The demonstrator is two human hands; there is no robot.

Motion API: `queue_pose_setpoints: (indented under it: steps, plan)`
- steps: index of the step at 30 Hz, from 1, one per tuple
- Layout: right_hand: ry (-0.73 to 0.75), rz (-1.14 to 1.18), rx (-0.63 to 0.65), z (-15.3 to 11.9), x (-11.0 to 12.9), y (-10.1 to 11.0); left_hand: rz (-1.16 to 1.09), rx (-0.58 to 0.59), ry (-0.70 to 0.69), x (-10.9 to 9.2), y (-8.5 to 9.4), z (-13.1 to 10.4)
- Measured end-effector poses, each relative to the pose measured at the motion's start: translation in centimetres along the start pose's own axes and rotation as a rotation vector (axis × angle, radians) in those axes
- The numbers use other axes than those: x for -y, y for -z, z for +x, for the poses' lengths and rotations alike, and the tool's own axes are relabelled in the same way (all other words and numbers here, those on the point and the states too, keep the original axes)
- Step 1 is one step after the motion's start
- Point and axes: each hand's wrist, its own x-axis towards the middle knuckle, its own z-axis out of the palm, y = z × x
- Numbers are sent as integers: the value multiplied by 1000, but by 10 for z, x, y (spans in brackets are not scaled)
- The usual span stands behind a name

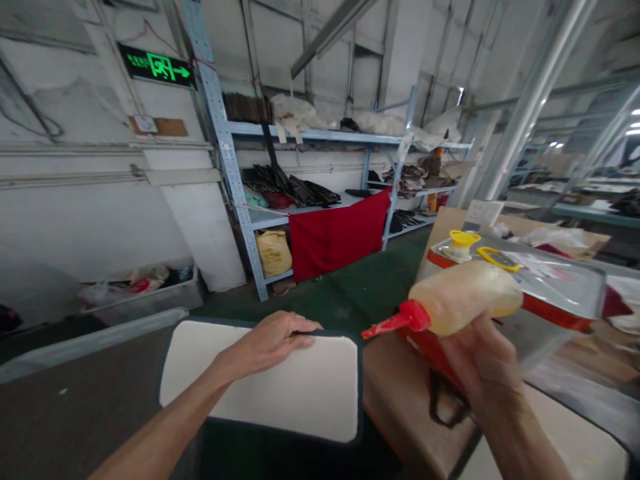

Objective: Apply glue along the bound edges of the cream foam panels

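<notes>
My left hand (280,340) pinches the top edge of a cream panel with a dark rim (295,393), which hangs tilted in front of me with rounded corners. In my right hand (480,353) is a squeeze bottle (465,297) of yellowish liquid, lying on its side. Its red nozzle (395,321) points left and slightly down, near the panel's right corner but apart from it. My right fingers are partly hidden behind the bottle. A large metal can (565,280) with a yellow cap stands just behind the bottle.
A brown work surface (395,387) carries the can, with another cream panel (560,440) at lower right. A dark grey surface (100,393) lies at left. Blue shelving (320,135) holds stacked dark pieces, and a red cloth (340,233) hangs from it. A bin (145,300) sits by the wall.
</notes>
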Motion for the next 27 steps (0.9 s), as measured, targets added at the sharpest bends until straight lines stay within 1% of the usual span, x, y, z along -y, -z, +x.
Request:
queue_pose_setpoints:
  steps: [3,5,8,12,15,19,21,24,27]
  plan:
    - [-29,-66,214,11,-4,-24,12,173,-83,-16,31,-19]
    - [-77,-94,327,15,-10,-40,2,251,-103,-21,49,-30]
    - [-153,-121,432,16,-21,-59,-34,351,-83,-21,70,-41]
    - [-207,-163,534,15,-35,-75,-83,432,-50,-18,91,-50]
    - [-227,-193,560,17,-42,-83,-124,475,-56,-16,101,-51]
    - [-239,-199,565,21,-48,-91,-204,528,-51,-14,108,-51]
    - [-258,-186,559,23,-50,-93,-224,525,-40,-12,109,-51]
    - [-295,-172,535,25,-51,-91,-277,490,-43,-8,109,-50]
    - [-295,-166,506,28,-50,-87,-330,468,-32,-7,109,-49]
